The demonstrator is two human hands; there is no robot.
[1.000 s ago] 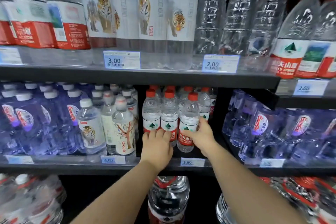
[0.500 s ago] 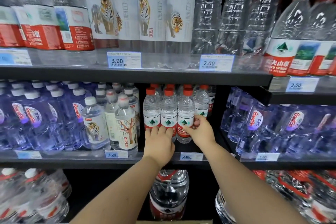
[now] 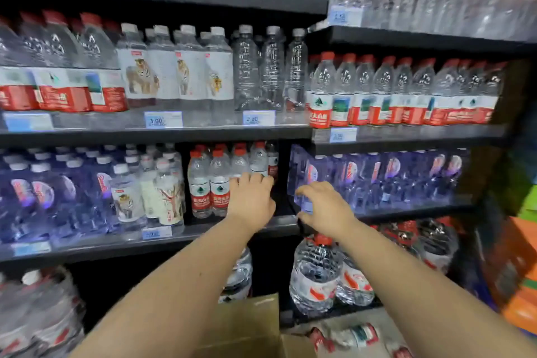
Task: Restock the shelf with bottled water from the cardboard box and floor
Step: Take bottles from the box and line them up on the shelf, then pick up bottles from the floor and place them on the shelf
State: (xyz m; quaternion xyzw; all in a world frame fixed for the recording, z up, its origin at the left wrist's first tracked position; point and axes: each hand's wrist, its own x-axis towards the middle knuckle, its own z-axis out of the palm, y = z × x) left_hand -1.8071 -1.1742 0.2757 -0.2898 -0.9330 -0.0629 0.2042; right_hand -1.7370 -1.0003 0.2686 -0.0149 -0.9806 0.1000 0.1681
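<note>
Bottled water filled a tall dark shelf unit (image 3: 162, 136) across several tiers, wider than the view. On the middle tier, a small block of red-capped bottles (image 3: 209, 183) stood between pale tiger-label bottles (image 3: 128, 197) on one side and blue-tinted bottles (image 3: 377, 177) on the other. Below, at the frame's bottom edge, an open cardboard box (image 3: 247, 325) sat just beside more red-capped bottles on the floor (image 3: 348, 336), blurred.

The left hand (image 3: 251, 200) lay flat against the front red-capped bottles, fingers spread, grip open and holding nothing. The right hand (image 3: 322, 206) hovered near the shelf lip in front of the blue-tinted bottles, fingers curled loosely around nothing, grip also open.

The step seemed to be facing up the row just placed. The next move would likely call for reaching down to the box or floor for more stock.

Room was tight: the tier above hung close over the caps, and neighbouring bottles touched the block on its left. A dark gap showed to its right.
</note>
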